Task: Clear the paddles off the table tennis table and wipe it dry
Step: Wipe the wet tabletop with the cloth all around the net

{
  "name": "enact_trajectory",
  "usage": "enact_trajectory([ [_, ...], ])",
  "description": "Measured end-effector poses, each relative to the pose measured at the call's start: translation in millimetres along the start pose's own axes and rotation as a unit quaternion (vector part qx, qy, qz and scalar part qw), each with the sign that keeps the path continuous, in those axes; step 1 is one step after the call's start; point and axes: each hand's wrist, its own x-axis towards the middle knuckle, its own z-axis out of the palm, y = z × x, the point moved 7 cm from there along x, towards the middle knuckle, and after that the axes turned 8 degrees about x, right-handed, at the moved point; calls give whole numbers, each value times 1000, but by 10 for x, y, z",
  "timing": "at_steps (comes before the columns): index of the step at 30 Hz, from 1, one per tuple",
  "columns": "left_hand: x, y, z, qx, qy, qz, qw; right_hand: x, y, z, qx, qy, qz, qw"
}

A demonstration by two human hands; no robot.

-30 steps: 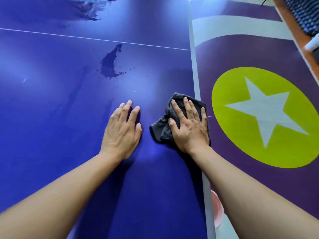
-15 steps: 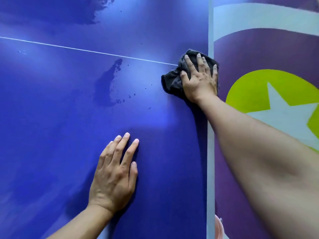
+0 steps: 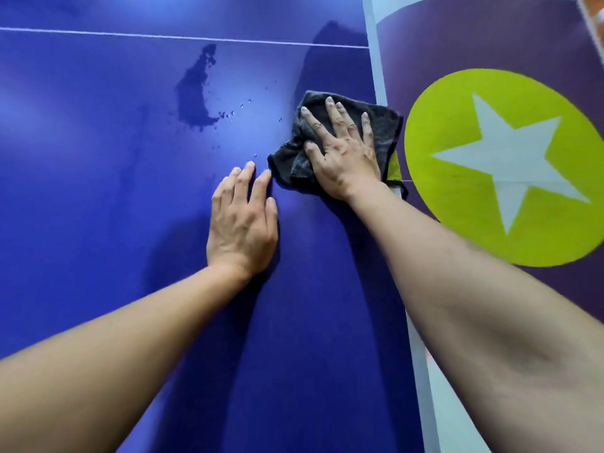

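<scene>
While no paddle showed on the stretch of table tennis table (image 3: 81,223) that I could see, I took the clearing as done there and the wiping as the step in hand. Farthest left lay a dark puddle (image 3: 192,96), just short of the white line (image 3: 163,35), with loose droplets (image 3: 228,114) scattered from it toward the cloth, all of it yet to be dried.

Nearer me, the left hand (image 3: 242,220) lay palm down on the bare blue surface, fingers straight and close together, holding nothing; I read it as a brace. Just beside its fingertips sat the bunched dark cloth (image 3: 382,125), at the table's right side and reaching over the pale edge band (image 3: 376,76). I could not tell whether cloth and fingertips touched. The right hand (image 3: 343,155) pressed flat on top of the cloth, fingers spread and straight, not curled round the fabric. Beyond the edge was the floor (image 3: 490,27) with its green circle (image 3: 555,93) and white star (image 3: 496,152).

My judgement for the next move was to slide the cloth leftward under that flat palm — through the droplets and over the puddle — with steady downward pressure, so the wad would not roll out from under the hand.
</scene>
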Motion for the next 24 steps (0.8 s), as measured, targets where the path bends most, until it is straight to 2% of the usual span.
enact_trajectory([
  [6, -1, -30, -20, -24, -17, 2, 1000, -1271, -121, 95, 5, 18, 28, 999],
  [10, -346, 71, -93, 3, -17, 46, 999, -2031, -103, 146, 4, 30, 37, 999],
  [24, -3704, 228, -176, 50, -51, 102, 992, -4678, -291, 371, 14, 54, 59, 997],
])
